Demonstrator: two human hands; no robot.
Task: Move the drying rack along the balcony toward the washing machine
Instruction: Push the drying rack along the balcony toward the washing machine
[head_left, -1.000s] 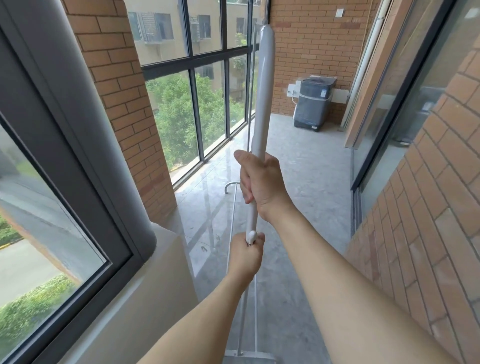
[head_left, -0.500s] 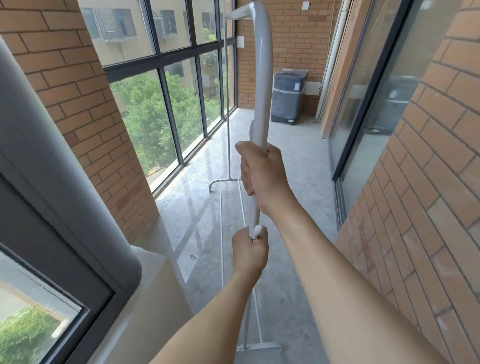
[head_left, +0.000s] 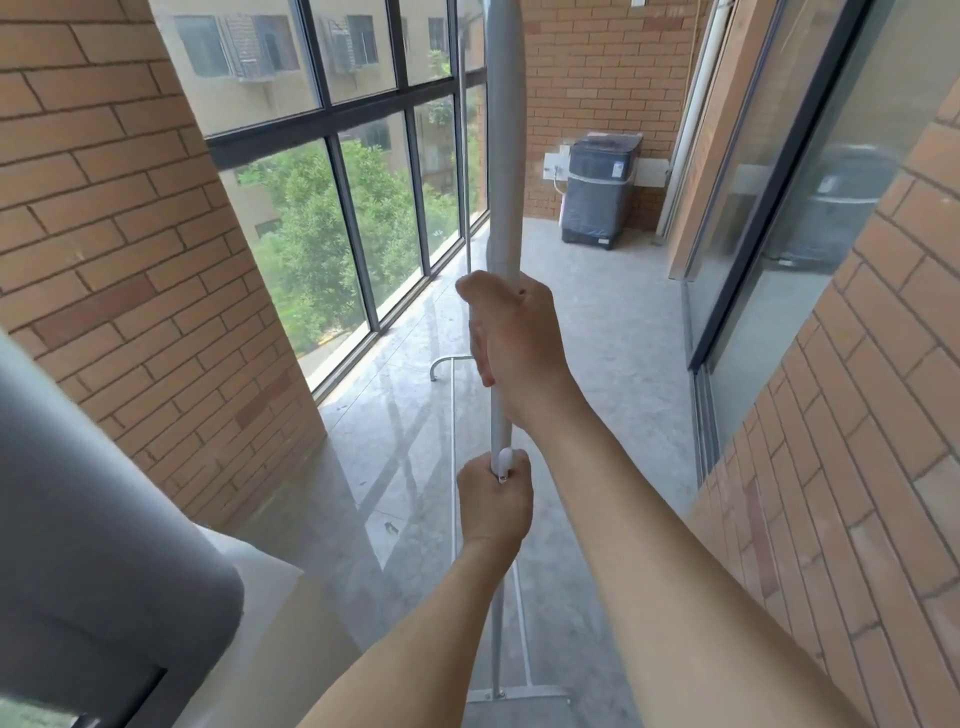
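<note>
Down the left side runs the brick pillar (head_left: 130, 249), then the tall dark-framed windows (head_left: 363, 208) with green trees beyond, and the pale polished floor (head_left: 597, 364) stretches away from where the person stands.

In the middle of it all is the drying rack (head_left: 503, 156), and the person has it by its near upright post, a grey-white tube that stands almost straight up and goes out of sight at the top. The left hand (head_left: 494, 503) sits lower on the post, fingers wrapped tight around it just under a small white plastic fitting. The right hand (head_left: 517, 338) is higher, clamped around the same tube, thumb side up. So both fists are stacked on one vertical line, the right one above and a touch farther forward.

From the foot of that post, a flat base bar (head_left: 519, 693) lies on the floor near the person's feet, and thin rails run from it straight away down the balcony to a curved foot (head_left: 448, 364) at the far end. That is the rack's long axis: it points along the balcony, away from the hands.

Farther right and well beyond the rack's far end stands the washing machine (head_left: 597, 192), dark, against the back brick wall. It lies ahead of the hands and a little to the right of the rail line. As I read it, the push wants to go forward along the rack's own length, easing rightward, with the glass sliding door (head_left: 810, 208) and brick wall (head_left: 883, 467) close on the right to mind.
</note>
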